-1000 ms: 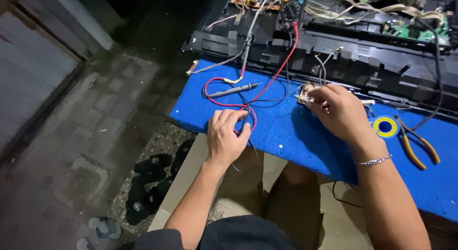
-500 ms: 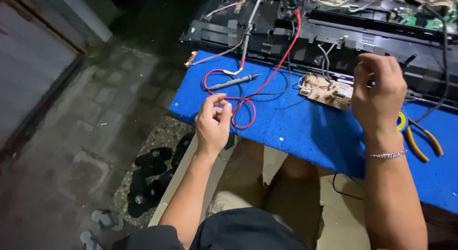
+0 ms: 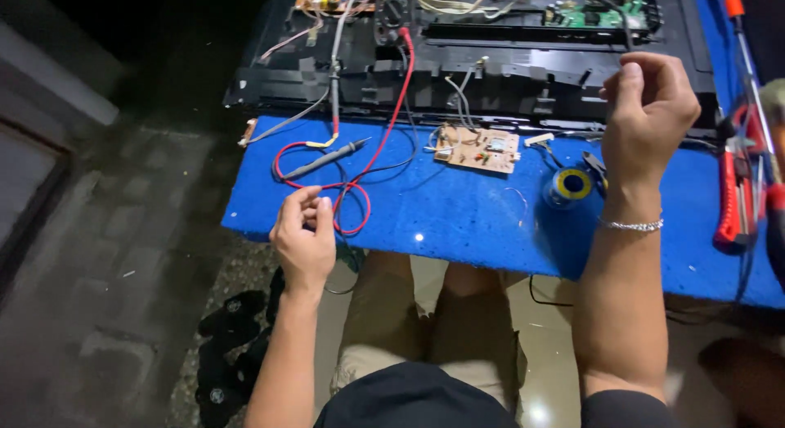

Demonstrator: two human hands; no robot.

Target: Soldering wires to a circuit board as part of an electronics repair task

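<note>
Pinched thumb to forefinger, the left hand [image 3: 304,236] hovers at the near edge of the blue work mat [image 3: 458,232], its fingers drawn together as if on something very fine; whatever sits between them is too small to make out, so I cannot tell whether it grips anything. The right hand [image 3: 646,109] is raised above the mat's far right part, fingers curled loosely inward with thumb and forefinger close, and again nothing can be seen in it; a thin chain bracelet [image 3: 631,225] circles that wrist. Taking the small tan circuit board [image 3: 478,147] as the landmark: it lies flat on the mat, component side up, probably laid so for easy reach, between the two hands and touched by neither. The left hand is near and to the left of it, well apart; the right hand is up and to the right of it. Left of the board lie the looped red test lead [image 3: 327,187] and a grey probe [image 3: 327,158], the loop just beside the left hand. Right of the board stands a blue and yellow solder spool [image 3: 570,185]. Beyond the board sits the opened black chassis [image 3: 491,68] with its wiring exposed. Far right of it lie red-handled tools [image 3: 730,199].
</note>
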